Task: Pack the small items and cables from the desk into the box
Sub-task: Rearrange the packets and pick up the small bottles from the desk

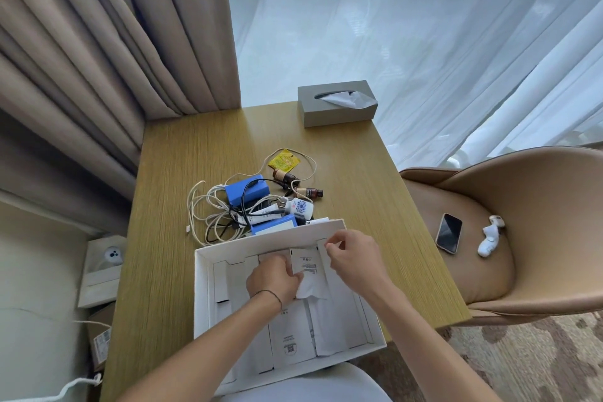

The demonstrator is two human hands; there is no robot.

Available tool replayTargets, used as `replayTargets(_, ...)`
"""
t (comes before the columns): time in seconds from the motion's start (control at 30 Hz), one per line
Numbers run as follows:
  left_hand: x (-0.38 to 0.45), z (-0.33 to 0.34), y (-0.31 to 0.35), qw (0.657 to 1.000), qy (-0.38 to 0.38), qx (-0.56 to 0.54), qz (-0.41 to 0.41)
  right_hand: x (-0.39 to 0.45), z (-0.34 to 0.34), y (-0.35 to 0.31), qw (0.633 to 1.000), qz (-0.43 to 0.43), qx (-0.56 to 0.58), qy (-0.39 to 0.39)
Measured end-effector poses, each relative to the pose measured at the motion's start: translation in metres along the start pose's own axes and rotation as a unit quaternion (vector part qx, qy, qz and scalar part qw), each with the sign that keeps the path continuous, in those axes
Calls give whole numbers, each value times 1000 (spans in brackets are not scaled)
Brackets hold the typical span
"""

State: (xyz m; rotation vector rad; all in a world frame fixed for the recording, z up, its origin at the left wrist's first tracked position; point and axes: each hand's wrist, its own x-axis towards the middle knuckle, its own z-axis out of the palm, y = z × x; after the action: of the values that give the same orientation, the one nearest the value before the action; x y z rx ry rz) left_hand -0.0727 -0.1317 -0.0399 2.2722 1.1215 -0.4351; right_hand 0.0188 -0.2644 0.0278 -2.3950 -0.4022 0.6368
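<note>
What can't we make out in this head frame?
- Far floor of the white cardboard box: covered by both hands, left hand, right hand.
- Printed text on the white paper packets: too small.
- Lower blue rectangular box: mostly behind the box wall.

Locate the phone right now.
Head view, right side: the phone lies face up on the tan chair seat, off the desk, just left of a small white object.
</note>
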Motion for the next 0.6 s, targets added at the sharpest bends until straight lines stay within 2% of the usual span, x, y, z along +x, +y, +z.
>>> replayTargets(0.1,-8,-14,-4,997,17,27,67,4,-4,0,1000,-9,23,5)
replayTargets(0.33,-33,-54,-1,967,110,-33,226,27,-11,-19,998,-58,22,-3)
replayTargets(0.6,-8,-95,22,949,156,-76,265,71,-15,-48,997,-82,-8,0)
